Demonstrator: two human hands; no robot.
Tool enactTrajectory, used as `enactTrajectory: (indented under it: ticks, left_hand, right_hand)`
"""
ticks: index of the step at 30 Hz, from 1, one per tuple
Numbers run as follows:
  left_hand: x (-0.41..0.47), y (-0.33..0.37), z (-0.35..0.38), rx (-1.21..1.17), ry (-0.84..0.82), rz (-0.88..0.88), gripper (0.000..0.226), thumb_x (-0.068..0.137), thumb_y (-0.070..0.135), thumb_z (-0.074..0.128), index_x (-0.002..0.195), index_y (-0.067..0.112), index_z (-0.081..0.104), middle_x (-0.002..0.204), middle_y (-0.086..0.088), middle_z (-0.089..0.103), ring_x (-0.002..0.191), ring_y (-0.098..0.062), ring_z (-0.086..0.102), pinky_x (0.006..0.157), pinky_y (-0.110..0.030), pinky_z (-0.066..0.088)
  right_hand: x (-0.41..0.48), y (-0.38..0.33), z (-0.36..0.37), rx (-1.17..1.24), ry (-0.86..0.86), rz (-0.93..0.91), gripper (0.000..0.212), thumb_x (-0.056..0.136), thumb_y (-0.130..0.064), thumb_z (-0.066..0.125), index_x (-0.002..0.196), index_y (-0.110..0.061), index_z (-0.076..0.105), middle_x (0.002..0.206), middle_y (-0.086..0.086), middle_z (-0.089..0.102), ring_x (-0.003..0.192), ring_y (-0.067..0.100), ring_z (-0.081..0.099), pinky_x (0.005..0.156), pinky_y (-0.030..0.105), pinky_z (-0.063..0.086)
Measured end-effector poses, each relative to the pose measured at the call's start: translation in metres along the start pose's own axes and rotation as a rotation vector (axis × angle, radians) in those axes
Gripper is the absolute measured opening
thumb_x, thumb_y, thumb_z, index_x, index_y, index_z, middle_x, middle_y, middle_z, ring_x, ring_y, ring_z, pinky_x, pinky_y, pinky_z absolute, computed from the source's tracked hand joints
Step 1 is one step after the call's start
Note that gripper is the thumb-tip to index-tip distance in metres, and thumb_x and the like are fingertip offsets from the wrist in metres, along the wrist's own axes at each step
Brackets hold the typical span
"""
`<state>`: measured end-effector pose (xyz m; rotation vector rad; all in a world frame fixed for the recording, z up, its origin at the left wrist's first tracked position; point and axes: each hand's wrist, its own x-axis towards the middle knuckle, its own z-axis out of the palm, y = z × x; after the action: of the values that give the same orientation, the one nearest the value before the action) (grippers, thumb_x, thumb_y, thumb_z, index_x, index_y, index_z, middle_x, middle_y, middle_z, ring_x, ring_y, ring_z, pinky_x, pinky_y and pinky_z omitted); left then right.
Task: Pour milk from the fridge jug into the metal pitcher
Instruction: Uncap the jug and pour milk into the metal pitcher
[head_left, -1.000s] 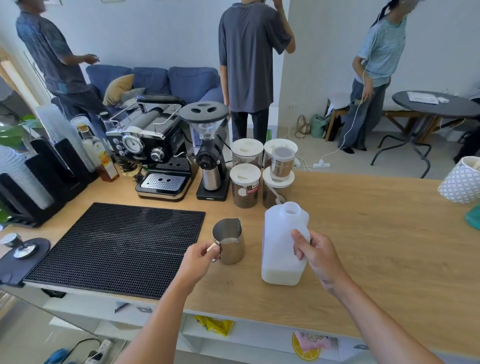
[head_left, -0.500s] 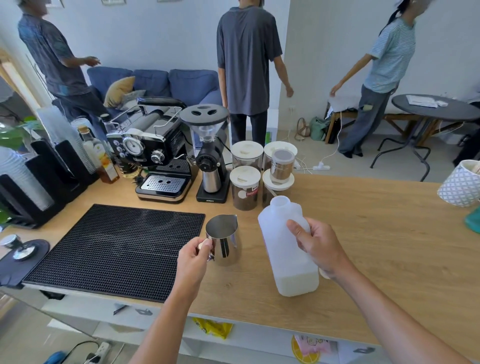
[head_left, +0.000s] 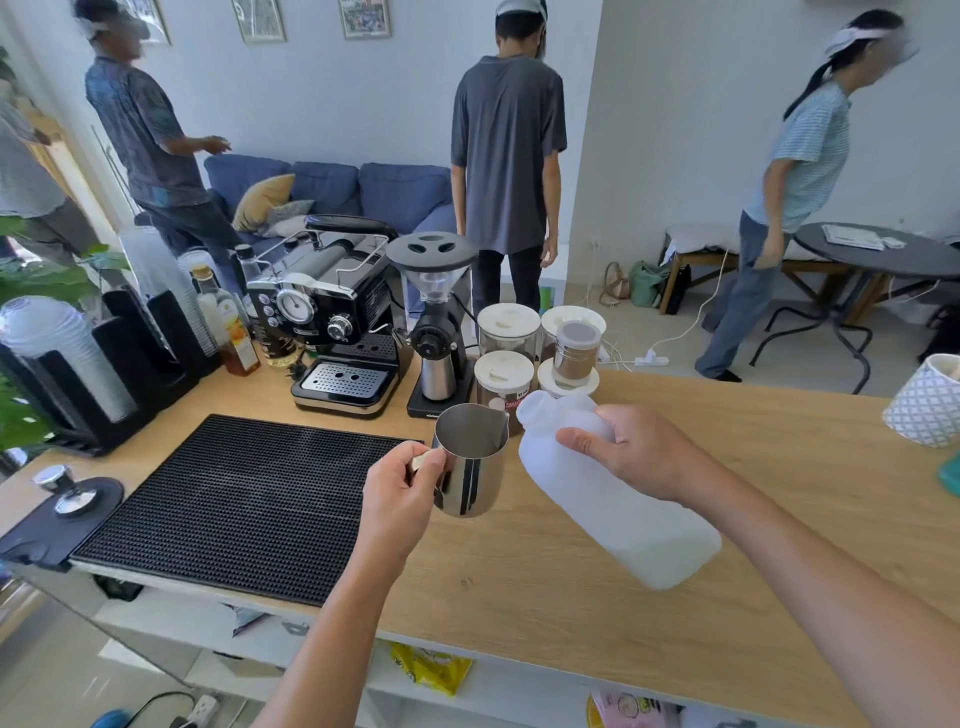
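My left hand (head_left: 399, 488) grips the handle of the shiny metal pitcher (head_left: 471, 460) and holds it above the wooden counter (head_left: 779, 519), its open mouth facing up. My right hand (head_left: 636, 449) is wrapped around the neck end of the white plastic milk jug (head_left: 613, 499). The uncapped jug is tilted steeply, its mouth pointing up and left, just right of the pitcher's spout. A little milk sits in the jug's low corner. No milk stream is visible.
A black ribbed bar mat (head_left: 244, 499) lies left of the pitcher. Behind stand an espresso machine (head_left: 332, 322), a grinder (head_left: 436, 322) and several lidded canisters (head_left: 506, 332). A patterned cup (head_left: 927, 405) is at the far right. Three people stand beyond the counter.
Both hands lifted their objects off the counter. The jug went from upright to steeply tilted, its mouth swinging toward the pitcher, and the pitcher rose to meet it.
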<state>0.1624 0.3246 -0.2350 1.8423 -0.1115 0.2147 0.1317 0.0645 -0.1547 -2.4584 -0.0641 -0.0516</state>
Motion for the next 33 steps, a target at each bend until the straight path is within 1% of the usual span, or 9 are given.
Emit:
enactTrajectory:
  ticks: [3,4,8,12,16,20,23,26,33]
  left_hand:
    - [0.0,0.006,0.0,-0.001,0.011,0.015,0.028,0.097,0.019,0.061,0.075,0.002,0.064,0.064,-0.008,0.056,0.061,-0.011,0.047,0.059,-0.041,0.043]
    - [0.0,0.008,0.0,-0.005,0.012,0.02,0.028,0.097,0.019,0.061,0.075,0.001,0.064,0.063,-0.006,0.055,0.06,-0.01,0.046,0.058,-0.04,0.043]
    - [-0.002,0.015,0.004,0.002,0.024,0.028,0.031,0.097,0.02,0.062,0.074,-0.001,0.061,0.062,-0.002,0.052,0.056,-0.006,0.042,0.054,-0.024,0.035]
    - [-0.004,0.017,0.007,0.012,0.02,0.021,0.033,0.097,0.022,0.062,0.075,-0.002,0.06,0.061,0.001,0.05,0.055,-0.003,0.039,0.052,-0.02,0.033]
    - [-0.009,0.02,0.009,-0.001,0.015,0.024,0.031,0.097,0.019,0.062,0.074,-0.001,0.06,0.061,0.003,0.051,0.054,-0.002,0.041,0.052,-0.018,0.035]
    - [-0.01,0.021,0.009,0.007,0.008,0.031,0.029,0.098,0.02,0.061,0.074,0.002,0.061,0.062,-0.001,0.054,0.056,-0.003,0.044,0.053,-0.019,0.036]
    - [-0.01,0.019,0.009,0.008,0.006,0.027,0.03,0.098,0.021,0.06,0.074,0.002,0.06,0.065,-0.009,0.056,0.058,-0.007,0.045,0.057,-0.029,0.038]
    - [-0.011,0.019,0.009,0.003,-0.002,0.012,0.03,0.098,0.022,0.06,0.074,0.004,0.06,0.063,0.001,0.054,0.057,-0.006,0.044,0.057,-0.03,0.039]
    - [-0.014,0.022,0.011,-0.012,-0.004,-0.013,0.031,0.098,0.024,0.061,0.074,0.003,0.059,0.065,0.0,0.055,0.059,-0.008,0.044,0.056,-0.027,0.038]
  right_hand:
    - [0.003,-0.008,-0.007,-0.055,-0.051,-0.018,0.051,0.089,-0.055,0.061,0.065,-0.013,0.042,0.059,-0.005,0.043,0.054,0.013,0.039,0.053,0.029,0.032]
    - [0.004,-0.011,-0.009,-0.074,-0.067,-0.019,0.051,0.089,-0.054,0.06,0.066,-0.013,0.042,0.06,-0.004,0.043,0.054,0.013,0.039,0.052,0.028,0.032]
    - [0.008,-0.02,-0.015,-0.175,-0.11,-0.013,0.053,0.09,-0.056,0.059,0.067,-0.013,0.039,0.063,-0.001,0.044,0.055,0.014,0.037,0.051,0.027,0.03]
    - [0.016,-0.025,-0.019,-0.304,-0.145,-0.083,0.057,0.09,-0.059,0.054,0.065,-0.011,0.037,0.063,0.004,0.043,0.057,0.018,0.038,0.055,0.033,0.031]
    - [0.021,-0.025,-0.02,-0.391,-0.158,-0.098,0.06,0.088,-0.066,0.05,0.065,-0.012,0.04,0.066,0.007,0.05,0.06,0.021,0.044,0.061,0.041,0.04]
    - [0.023,-0.03,-0.023,-0.445,-0.183,-0.109,0.06,0.087,-0.067,0.049,0.067,-0.011,0.043,0.067,0.007,0.052,0.059,0.02,0.045,0.059,0.037,0.038]
    - [0.021,-0.035,-0.025,-0.512,-0.185,-0.119,0.06,0.088,-0.067,0.049,0.068,-0.01,0.046,0.066,0.004,0.053,0.061,0.021,0.048,0.059,0.036,0.037]
    - [0.02,-0.041,-0.028,-0.556,-0.193,-0.123,0.06,0.089,-0.067,0.049,0.07,-0.01,0.05,0.069,0.002,0.053,0.066,0.022,0.052,0.061,0.037,0.039]
    - [0.022,-0.048,-0.029,-0.608,-0.222,-0.138,0.057,0.088,-0.067,0.049,0.069,-0.014,0.048,0.072,0.003,0.054,0.071,0.024,0.056,0.059,0.036,0.037]
